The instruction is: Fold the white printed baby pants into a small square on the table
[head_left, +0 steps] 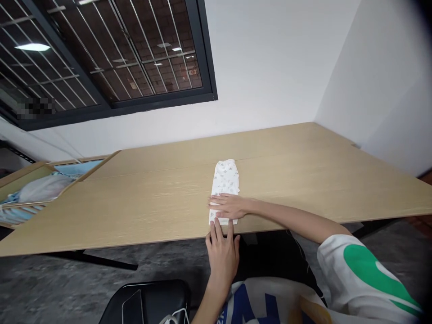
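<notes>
A white cloth piece with a small grey print (227, 176) lies flat, folded into a long narrow shape, near the front edge of the wooden table. Across its lower half rests my right hand (230, 205), palm down, with the fingers stretched to the left. My left hand (222, 252) reaches up from the table's front edge. Its spread fingertips touch the near end of the cloth. What kind of garment or cloth it is, I cannot tell.
The pale wooden table (162, 193) runs up to a white wall below a barred window (135, 49). On the left stands a wooden crib (37, 189) with bedding inside. A black chair (151, 301) is at lower left, with a white cable (173, 317) on it.
</notes>
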